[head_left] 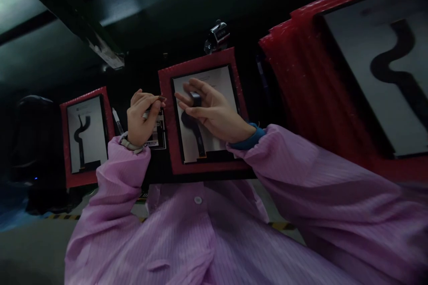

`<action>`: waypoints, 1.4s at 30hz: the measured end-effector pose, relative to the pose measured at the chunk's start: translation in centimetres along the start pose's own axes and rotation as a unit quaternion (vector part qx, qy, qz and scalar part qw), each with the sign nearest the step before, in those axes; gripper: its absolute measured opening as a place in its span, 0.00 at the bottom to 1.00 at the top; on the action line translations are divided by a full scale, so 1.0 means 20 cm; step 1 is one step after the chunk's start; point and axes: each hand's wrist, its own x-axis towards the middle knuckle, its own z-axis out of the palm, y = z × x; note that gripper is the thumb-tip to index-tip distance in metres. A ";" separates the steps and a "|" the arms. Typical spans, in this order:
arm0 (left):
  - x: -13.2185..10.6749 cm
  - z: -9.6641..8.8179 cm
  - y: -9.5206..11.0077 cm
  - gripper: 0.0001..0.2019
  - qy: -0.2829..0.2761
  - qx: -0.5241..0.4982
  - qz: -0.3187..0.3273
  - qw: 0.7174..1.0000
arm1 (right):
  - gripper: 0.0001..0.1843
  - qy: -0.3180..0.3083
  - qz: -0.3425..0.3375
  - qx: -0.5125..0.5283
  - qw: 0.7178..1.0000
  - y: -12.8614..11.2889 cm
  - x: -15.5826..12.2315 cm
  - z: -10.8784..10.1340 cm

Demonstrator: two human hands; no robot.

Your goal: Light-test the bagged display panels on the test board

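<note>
A red tray (167, 111) lies straight ahead and holds a pale flat panel (214, 82) with a black S-shaped flex strip (197, 136). My right hand (210, 111) hovers over this panel, fingers partly stretched, with the thumb pressing a small black piece (195, 98) against the fingers. To the tray's left, my left hand (142, 118) is closed in a pinch. Its thumb and fingertips nip something thin and pale that I cannot make out. Both arms wear pink striped sleeves.
A second red tray (65, 142) with a similar panel sits at the left. A tall stack of red trays (301, 98) with a panel on top (361, 31) fills the right. A metal counter (218, 34) stands behind the middle tray. A printed label (158, 136) lies beside it.
</note>
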 end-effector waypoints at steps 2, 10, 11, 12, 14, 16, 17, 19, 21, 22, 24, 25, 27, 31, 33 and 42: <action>0.00 0.00 0.00 0.19 -0.001 0.002 -0.008 1.000 | 0.37 0.005 -0.003 -0.007 1.000 0.01 0.00 0.00; -0.01 -0.01 0.01 0.16 0.006 -0.020 -0.013 1.000 | 0.14 -0.009 -0.004 -0.079 0.997 -0.02 -0.02 0.03; -0.01 -0.01 0.01 0.16 0.006 -0.026 -0.009 1.000 | 0.13 -0.017 -0.028 -0.127 0.991 -0.02 -0.02 0.04; -0.01 -0.01 0.01 0.16 0.004 -0.027 -0.009 1.000 | 0.14 -0.026 -0.053 -0.179 0.982 -0.03 -0.03 0.04; -0.01 -0.01 0.01 0.16 -0.007 -0.014 -0.009 1.000 | 0.20 -0.055 -0.096 -0.275 0.955 -0.04 -0.04 0.05; -0.01 -0.01 0.01 0.16 -0.026 0.006 -0.007 1.000 | 0.24 -0.081 -0.129 -0.331 0.931 -0.04 -0.04 0.05; -0.01 -0.02 0.01 0.17 -0.035 0.011 -0.002 0.999 | 0.26 -0.090 -0.140 -0.349 0.922 -0.04 -0.04 0.05; -0.01 -0.02 0.01 0.17 -0.054 0.016 0.007 0.998 | 0.26 -0.104 -0.151 -0.380 0.907 -0.03 -0.04 0.04; -0.01 -0.02 0.01 0.16 -0.074 0.017 0.017 0.997 | 0.21 -0.118 -0.156 -0.410 0.891 -0.03 -0.04 0.03; -0.01 -0.02 0.01 0.16 -0.086 0.017 0.023 0.996 | 0.18 -0.123 -0.161 -0.423 0.883 -0.02 -0.04 0.03; -0.01 -0.03 0.01 0.15 -0.115 0.014 0.040 0.992 | 0.14 -0.127 -0.183 -0.449 0.865 -0.01 -0.03 0.02; -0.01 -0.03 0.01 0.14 -0.130 0.011 0.050 0.990 | 0.13 -0.124 -0.196 -0.462 0.856 -0.01 -0.03 0.02; -0.01 -0.03 0.01 0.12 -0.156 0.003 0.066 0.986 | 0.13 -0.117 -0.216 -0.487 0.838 -0.01 -0.02 0.01; 0.00 -0.03 0.02 0.10 -0.194 -0.009 0.063 0.979 | 0.14 -0.121 -0.208 -0.507 0.828 0.00 -0.02 0.02; 0.00 -0.03 0.03 0.10 -0.202 -0.015 0.049 0.978 | 0.14 -0.127 -0.200 -0.508 0.828 0.00 -0.02 0.02; -0.01 -0.03 0.01 0.11 -0.192 -0.017 0.078 0.978 | 0.13 -0.126 -0.205 -0.500 0.832 0.01 -0.02 0.01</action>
